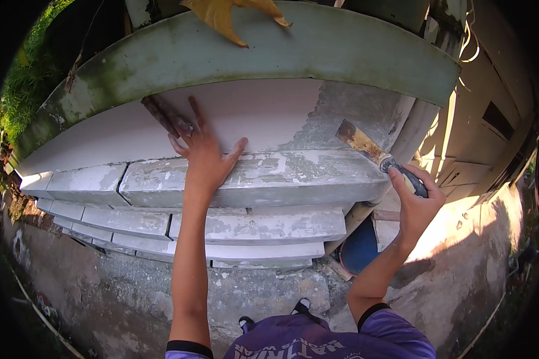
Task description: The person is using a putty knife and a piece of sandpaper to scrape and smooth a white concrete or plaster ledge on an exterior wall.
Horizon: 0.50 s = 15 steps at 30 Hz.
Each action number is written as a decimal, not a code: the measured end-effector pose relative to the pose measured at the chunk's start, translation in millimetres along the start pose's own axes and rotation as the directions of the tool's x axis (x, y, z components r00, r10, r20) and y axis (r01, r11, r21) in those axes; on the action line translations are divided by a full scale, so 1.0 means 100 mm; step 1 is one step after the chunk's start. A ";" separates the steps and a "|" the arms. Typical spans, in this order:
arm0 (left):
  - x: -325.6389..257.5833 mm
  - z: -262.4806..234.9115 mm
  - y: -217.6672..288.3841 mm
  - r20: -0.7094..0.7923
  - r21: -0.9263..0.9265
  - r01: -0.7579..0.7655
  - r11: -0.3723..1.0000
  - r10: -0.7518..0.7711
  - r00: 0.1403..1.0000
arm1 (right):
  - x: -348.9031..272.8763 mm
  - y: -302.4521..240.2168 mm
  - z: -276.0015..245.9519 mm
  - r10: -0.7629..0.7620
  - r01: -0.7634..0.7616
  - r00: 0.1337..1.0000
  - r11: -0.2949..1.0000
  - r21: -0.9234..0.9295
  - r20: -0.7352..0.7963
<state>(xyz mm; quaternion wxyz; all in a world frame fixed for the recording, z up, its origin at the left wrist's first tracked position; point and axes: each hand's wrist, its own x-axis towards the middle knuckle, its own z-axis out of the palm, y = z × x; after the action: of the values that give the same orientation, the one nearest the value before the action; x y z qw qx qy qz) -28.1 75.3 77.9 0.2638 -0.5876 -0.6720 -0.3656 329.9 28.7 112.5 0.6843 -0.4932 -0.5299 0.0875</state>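
My left hand (205,157) is against the white-coated wall face (251,110), thumb spread out. Its fingers press on a dark, flat, blade-like tool (163,115) smeared with pale filler; its exact kind is hard to make out. In my right hand (418,202) is a putty knife (374,152), fingers wrapped round its dark handle. The knife's stained blade points up and left, in front of a bare grey patch (353,116) at the coating's ragged right end. Below both hands runs a grey ledge (263,179) with patchy white filler.
Overhead curves a greenish, mossy rim (263,45) with a dry yellow leaf (224,18) on it. Lower ledges (269,226) step down toward my feet. A blue round container (358,248) sits beneath the right end, near a pipe. Green plants (27,90) grow at far left.
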 end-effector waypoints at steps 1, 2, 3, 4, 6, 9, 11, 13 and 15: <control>0.00 0.00 0.01 0.000 -0.001 -0.001 1.000 0.001 1.000 | 0.01 -0.04 0.01 0.000 0.000 1.000 1.000 0.000 -0.001; 0.00 0.01 0.04 0.002 0.001 -0.006 1.000 0.006 1.000 | 0.02 -0.07 0.02 -0.018 0.018 0.999 1.000 0.008 -0.037; 0.00 0.02 0.05 0.004 0.011 -0.008 1.000 0.008 1.000 | 0.03 -0.11 0.08 -0.034 0.036 0.997 0.999 0.021 -0.068; 0.00 0.03 0.05 0.005 0.009 -0.010 1.000 0.009 1.000 | 0.06 -0.09 0.28 -0.204 0.203 0.979 0.975 -0.090 0.001; 0.02 0.01 -0.01 0.037 0.038 0.023 0.999 -0.024 0.999 | -0.01 -0.18 0.44 -0.230 0.230 0.973 0.969 -0.091 0.010; 0.00 -0.02 0.01 -0.009 0.038 -0.023 0.999 0.023 1.000 | -0.12 -0.05 0.46 -0.300 0.299 0.954 0.947 -0.118 0.011; 0.01 0.03 -0.01 0.006 -0.014 -0.004 1.000 0.004 1.000 | -0.12 0.10 0.43 -0.175 0.180 0.979 0.983 -0.033 0.107; 0.01 0.03 -0.03 0.010 -0.053 0.016 0.998 -0.016 1.000 | -0.24 0.25 0.38 -0.108 0.109 0.984 0.994 0.001 0.145; 0.01 0.01 -0.03 -0.006 -0.004 -0.020 1.000 0.020 1.000 | -0.41 0.33 0.28 0.038 -0.050 0.983 0.997 0.063 0.182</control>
<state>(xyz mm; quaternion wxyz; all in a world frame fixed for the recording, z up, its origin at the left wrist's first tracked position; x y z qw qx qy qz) -31.0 76.3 77.3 0.2680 -0.5937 -0.6646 -0.3661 303.0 35.3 59.4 0.6475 -0.4717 -0.5754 0.1648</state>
